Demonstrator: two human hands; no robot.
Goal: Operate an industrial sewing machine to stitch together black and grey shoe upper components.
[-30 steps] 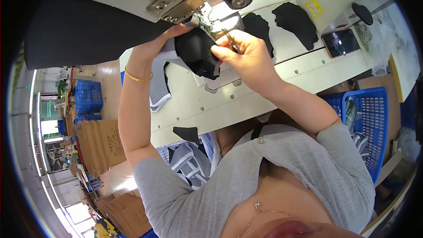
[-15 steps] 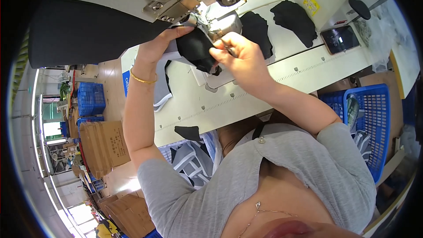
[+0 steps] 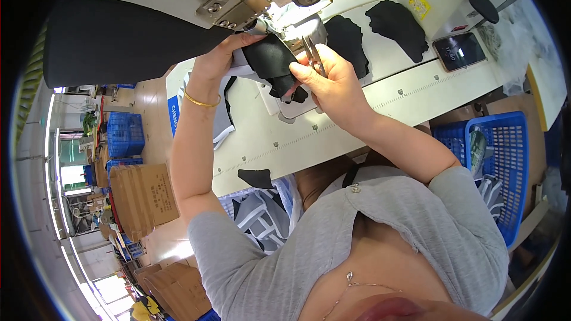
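Risks, left to right: left hand's [image 3: 223,58] thumb sits just beside the lit needle area of the sewing machine [image 3: 245,13]; could get caught if the machine runs. Black fabric piece [image 3: 269,59] is up by the needle area, between both hands, over the white bench [image 3: 262,138]; uneven tugging might skew it. Metal snips [image 3: 312,54] point up close to the machine; a wrist slip could nick the fabric or knock the needle.

Fingers: left thumb lies along the fabric's upper left edge, the rest hidden behind it, so can't tell how tightly closed. Right hand [image 3: 338,83] is curled closed around the snips, blades slightly parted, thumb tip at the fabric's right edge.
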